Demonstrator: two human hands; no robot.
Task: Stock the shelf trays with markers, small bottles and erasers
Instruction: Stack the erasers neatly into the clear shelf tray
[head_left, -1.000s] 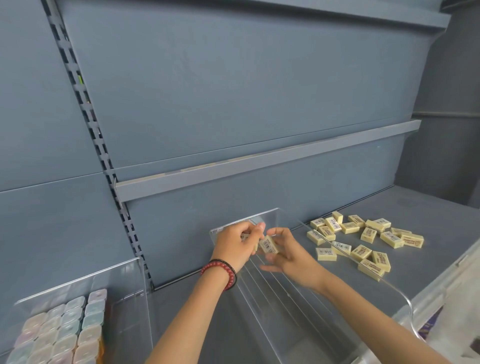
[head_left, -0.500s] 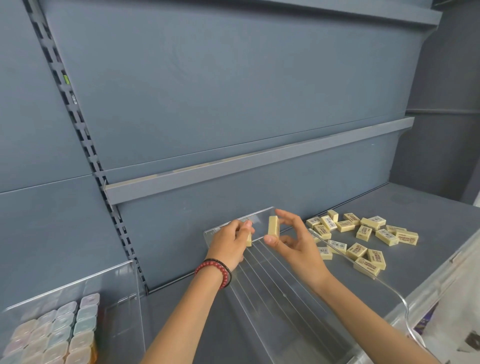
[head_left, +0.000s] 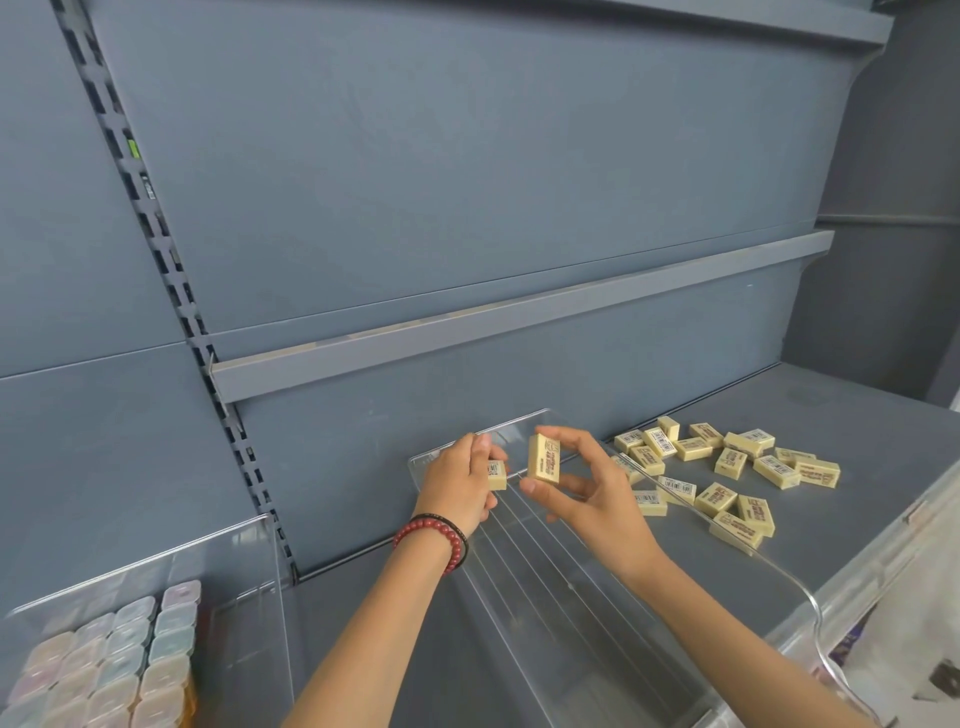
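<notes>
My right hand (head_left: 587, 499) pinches a cream eraser (head_left: 544, 458) upright between thumb and forefinger, above the far end of a clear acrylic tray (head_left: 597, 623). Just left of it, my left hand (head_left: 460, 480) holds a second cream eraser (head_left: 497, 475) against the tray's back wall; my fingers hide most of it. A loose pile of several erasers (head_left: 727, 467) lies on the grey shelf (head_left: 857, 415) to the right of the tray.
A second clear tray (head_left: 249, 571) at the lower left holds rows of pastel-capped markers (head_left: 104, 670). A slotted upright (head_left: 171, 291) runs down the back panel, and a narrow grey rail (head_left: 519, 312) crosses above the hands. The shelf's clear front lip (head_left: 909, 545) runs at right.
My right hand has turned its eraser from lying flat to standing on end and drawn it slightly right of my left hand. My left hand stays at the tray's back wall.
</notes>
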